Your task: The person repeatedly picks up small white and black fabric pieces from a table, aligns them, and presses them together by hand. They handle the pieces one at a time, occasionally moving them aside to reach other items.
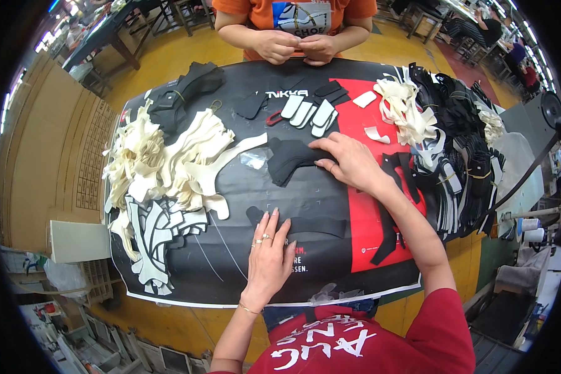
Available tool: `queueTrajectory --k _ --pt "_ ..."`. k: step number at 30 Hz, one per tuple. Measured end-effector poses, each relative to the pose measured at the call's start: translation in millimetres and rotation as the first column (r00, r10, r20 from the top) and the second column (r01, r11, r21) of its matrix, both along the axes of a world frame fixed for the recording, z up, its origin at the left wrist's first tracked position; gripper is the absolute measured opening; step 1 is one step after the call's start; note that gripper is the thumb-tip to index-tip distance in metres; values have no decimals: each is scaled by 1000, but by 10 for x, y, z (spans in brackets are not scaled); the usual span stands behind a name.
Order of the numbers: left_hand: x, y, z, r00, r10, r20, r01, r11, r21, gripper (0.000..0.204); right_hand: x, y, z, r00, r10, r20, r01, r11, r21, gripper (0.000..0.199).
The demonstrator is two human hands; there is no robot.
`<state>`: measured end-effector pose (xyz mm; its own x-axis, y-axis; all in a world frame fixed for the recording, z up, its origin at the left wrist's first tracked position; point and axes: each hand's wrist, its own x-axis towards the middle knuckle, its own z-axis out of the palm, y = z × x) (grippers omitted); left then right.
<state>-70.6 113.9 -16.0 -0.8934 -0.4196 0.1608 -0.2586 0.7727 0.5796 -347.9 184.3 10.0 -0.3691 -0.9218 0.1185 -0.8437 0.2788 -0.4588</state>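
My left hand (269, 250) lies flat on the table, fingers stretched out, its fingertips over a long curved black cut piece (318, 225). Farther forward, my right hand (350, 161) pinches the right end of a small stack of black cut pieces (288, 157) between thumb and fingers. A clear plastic scrap (254, 158) lies left of that stack. Just beyond it are several small white pads (302, 113) and a red-handled small tool (274, 118). Right of my right hand, long black strips (388, 234) rest on the red part of the table cover.
Cream cut pieces (196, 156) heap up on the left, with grey-white pieces (159, 234) nearer me. Bundled black pieces (464, 143) and cream strips (405, 109) crowd the right side. Across the table (230, 268) stands a person in orange (293, 37), hands together. A cardboard box (62, 156) borders the left.
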Motion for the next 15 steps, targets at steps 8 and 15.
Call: queueTrajectory --k 8,15 --pt "-168 -176 104 947 174 -270 -167 985 48 84 527 468 -76 827 183 -532 -359 900 -247 23" --pt "-379 -523 75 988 -50 -147 36 995 -95 71 589 626 -147 743 248 -622 -453 870 -194 15"
